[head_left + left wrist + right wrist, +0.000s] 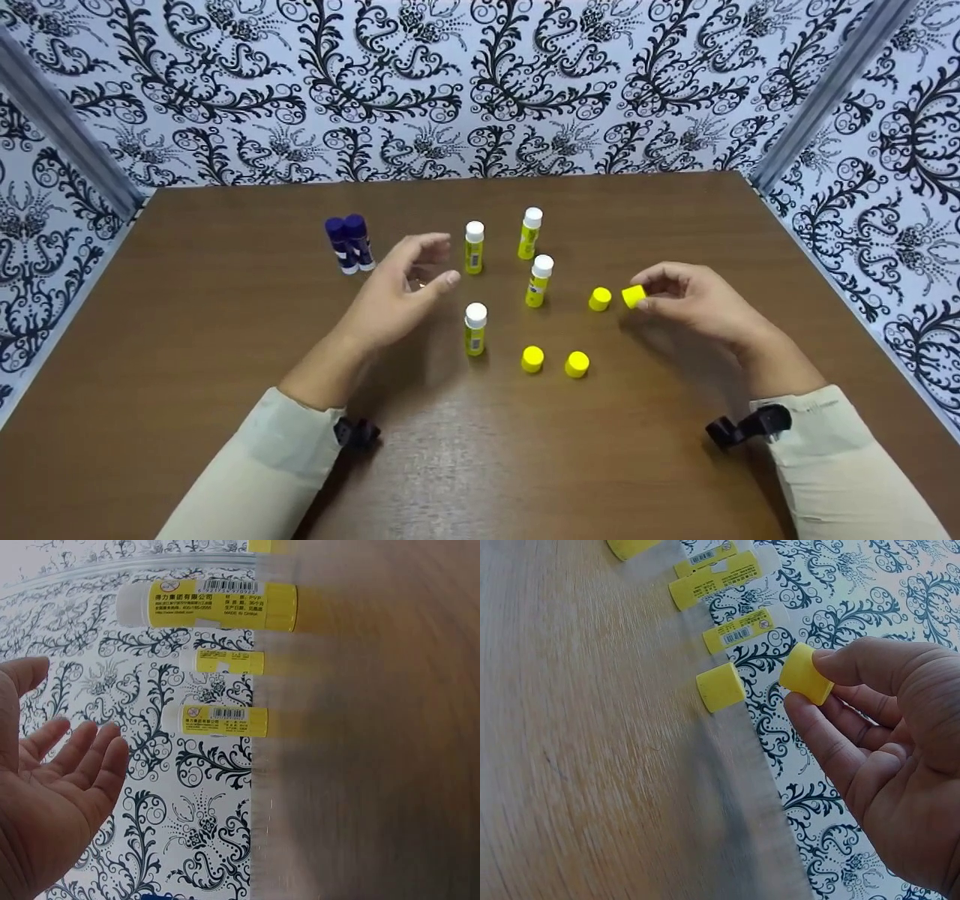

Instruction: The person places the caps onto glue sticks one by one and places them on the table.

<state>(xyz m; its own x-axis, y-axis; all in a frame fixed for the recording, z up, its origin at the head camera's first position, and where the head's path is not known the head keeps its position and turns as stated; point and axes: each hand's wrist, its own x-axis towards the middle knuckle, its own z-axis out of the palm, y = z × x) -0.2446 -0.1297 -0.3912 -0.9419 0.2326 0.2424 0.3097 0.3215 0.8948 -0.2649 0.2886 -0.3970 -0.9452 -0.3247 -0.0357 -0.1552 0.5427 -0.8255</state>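
Between the thumb and fingers of my right hand (694, 304) is a pinched yellow cap (805, 675), raised beside another yellow cap (600, 299) that stands on the table. Two more, a left cap (532, 359) and a right cap (577, 364), stand nearer the front. My left hand (397, 292) is empty, thumb and fingers spread, close to the yellow glue sticks with white tops. These stand upright: a back left stick (474, 247), a back right stick (529, 234), a middle stick (538, 281) and a front stick (475, 330).
Two purple glue sticks (350, 244) stand side by side left of my left hand. The brown table (465, 465) ends at a patterned wall (420, 90) behind, with similar walls on both sides.
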